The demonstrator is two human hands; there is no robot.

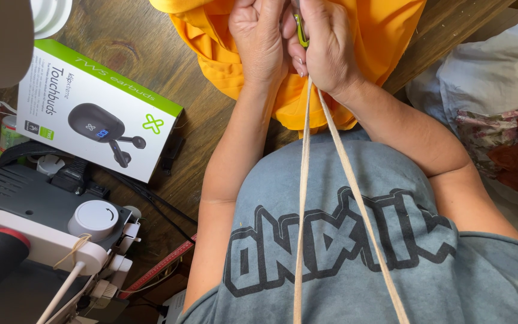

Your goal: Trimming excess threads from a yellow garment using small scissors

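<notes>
Both hands [292, 45] clenched at top centre, right gripping a green tool [300, 30] over orange cloth [385, 36]; could snag tape [331, 180] if slipping.

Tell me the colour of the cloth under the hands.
The cloth is bright orange-yellow, seen in the head view.

Green-and-white earbuds box [94, 108], white round knob [93, 219], red ruler [158, 267], black cable [151, 201]

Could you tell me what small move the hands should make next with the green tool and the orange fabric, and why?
Probably push the green tool a little further into the orange fabric: the right hand pinches it at the cloth, the left hand bunches fabric beside it, and the beige cord trails back.
</notes>
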